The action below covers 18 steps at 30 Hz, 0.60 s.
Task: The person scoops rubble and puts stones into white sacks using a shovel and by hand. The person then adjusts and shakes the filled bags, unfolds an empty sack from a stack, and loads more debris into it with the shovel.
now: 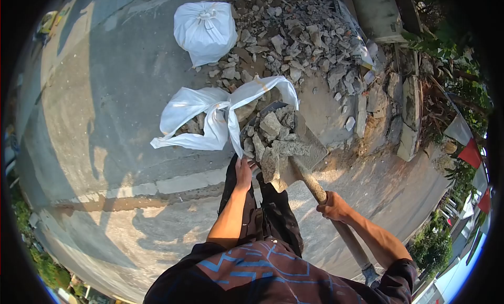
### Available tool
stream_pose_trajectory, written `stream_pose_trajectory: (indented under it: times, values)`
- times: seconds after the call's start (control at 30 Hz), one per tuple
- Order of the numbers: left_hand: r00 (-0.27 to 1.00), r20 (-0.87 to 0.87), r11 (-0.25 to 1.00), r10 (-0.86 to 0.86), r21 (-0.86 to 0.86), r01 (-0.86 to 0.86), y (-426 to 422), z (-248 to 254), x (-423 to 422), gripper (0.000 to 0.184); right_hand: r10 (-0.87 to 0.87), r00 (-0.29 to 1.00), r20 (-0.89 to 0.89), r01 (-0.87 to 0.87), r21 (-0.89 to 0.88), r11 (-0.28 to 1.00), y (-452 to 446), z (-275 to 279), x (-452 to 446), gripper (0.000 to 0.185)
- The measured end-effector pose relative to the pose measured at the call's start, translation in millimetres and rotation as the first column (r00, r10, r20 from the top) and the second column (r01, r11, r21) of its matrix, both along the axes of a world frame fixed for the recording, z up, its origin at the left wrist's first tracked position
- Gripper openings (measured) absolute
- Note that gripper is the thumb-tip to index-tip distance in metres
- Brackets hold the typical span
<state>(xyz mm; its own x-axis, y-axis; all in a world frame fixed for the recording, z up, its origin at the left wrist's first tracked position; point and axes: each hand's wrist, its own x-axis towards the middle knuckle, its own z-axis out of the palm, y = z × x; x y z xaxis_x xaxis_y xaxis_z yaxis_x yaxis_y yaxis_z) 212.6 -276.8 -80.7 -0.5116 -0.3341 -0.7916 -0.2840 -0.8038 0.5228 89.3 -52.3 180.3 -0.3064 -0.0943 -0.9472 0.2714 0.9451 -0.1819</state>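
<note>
My right hand (334,207) is wrapped round the wooden handle (314,186) of a shovel, whose metal blade (313,149) is tilted at the mouth of an open white sack (207,137). Chunks of broken concrete (278,133) lie heaped on the blade. At the sack's near edge, my left hand (243,174) is closed on the white material, its fingertips partly hidden. Rubble shows inside the sack, between its spread, crumpled sides.
A tied, full white sack (206,31) stands farther off, beside a wide pile of rubble (299,36). Concrete blocks (409,118) and plants (462,68) line the right side, with red and white flags (471,153). A raised pale strip (178,182) crosses the ground.
</note>
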Motion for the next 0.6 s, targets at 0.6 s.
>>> stream_pose_trajectory:
  times: [0.6]
  values:
    - [0.950,0.238,0.756,-0.203,-0.579,0.307,-9,39,-36,0.024,0.188,0.980,0.065,-0.198,0.227,0.954,-66,23,-58,0.029]
